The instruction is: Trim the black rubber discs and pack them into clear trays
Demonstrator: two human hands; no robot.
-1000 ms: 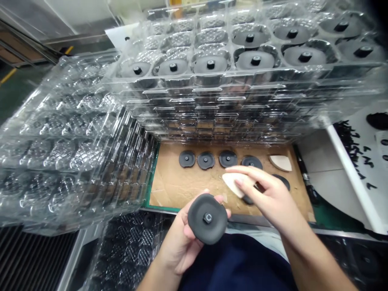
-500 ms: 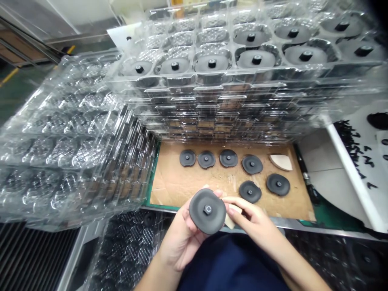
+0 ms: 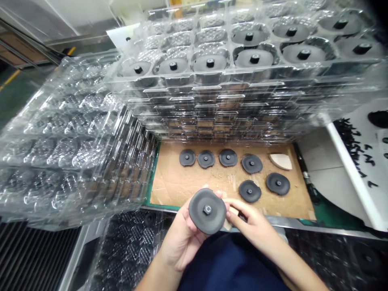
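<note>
Drawn back from over the cardboard, the right hand now sits just beside the black rubber disc, uncovering two discs that it partly hid a second ago. The cream wedge, carried along with it, now sits at the held disc's 3 o'clock edge. The hands are together: the left hand cradles the disc face-up, its hex-shaped centre stud showing, while the right pinches the wedge.

Six loose discs lie on the cardboard sheet from 12 to 2 o'clock, with a second wedge beyond them. Above, at 12 o'clock, the tall stack of clear blister trays overhangs the sheet. The risks, as I judge them, are a small wedge slipping from the fingertips, or a careless reach knocking the stack and shifting the seated discs.
</note>
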